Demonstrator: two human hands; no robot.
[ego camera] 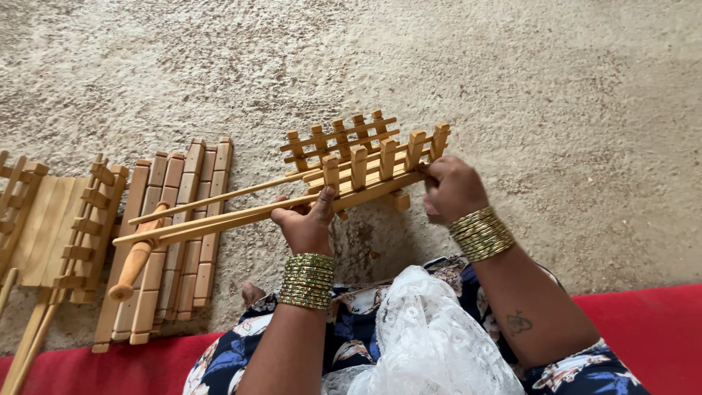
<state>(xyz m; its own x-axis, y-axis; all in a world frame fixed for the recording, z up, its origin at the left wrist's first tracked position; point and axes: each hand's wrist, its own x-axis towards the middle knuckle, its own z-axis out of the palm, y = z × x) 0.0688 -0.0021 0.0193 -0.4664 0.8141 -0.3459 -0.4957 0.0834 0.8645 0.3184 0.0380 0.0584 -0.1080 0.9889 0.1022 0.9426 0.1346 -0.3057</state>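
Gripping a small wooden cart frame (362,157) above the sandy floor (556,95), the left hand (306,223) is curling around its two long shafts while the right hand (453,187) is pinching the slatted end. A row of wooden slats (179,241) and a wooden-handled tool (135,260) are lying on the floor just left, beside another finished cart (58,227).

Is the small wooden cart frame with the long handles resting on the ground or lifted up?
Lifted up. The small wooden cart frame is held above the sandy ground by the left hand and right hand.
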